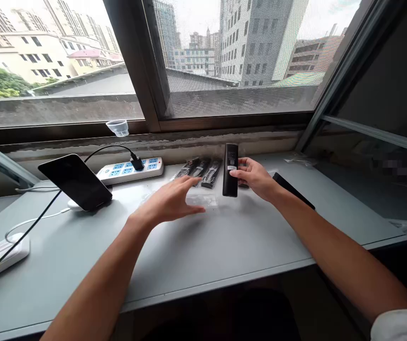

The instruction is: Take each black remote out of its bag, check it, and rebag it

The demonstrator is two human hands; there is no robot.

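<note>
My right hand (pixel 255 177) grips a black remote control (pixel 230 182) by its right edge and holds it upright above the desk. Its back faces me, with a small white label on it. To the left, my left hand (pixel 173 201) is open, thumb and fingers apart, holding nothing. A transparent plastic bag (pixel 208 201) lies just beyond the left thumb. Behind the hands, several black items in plastic sleeves (pixel 210 174) lie side by side. Another long black object (pixel 294 190), perhaps a second remote, rests beyond my right forearm, which partly hides it.
A black tablet-like screen (pixel 75 182) leans on a stand at left. Near the window wall sits a white power strip (pixel 130 171) with a black plug (pixel 137 163) and cable. A second white strip (pixel 4 255) is at the left edge. A plastic cup (pixel 118 128) stands by the sill.
</note>
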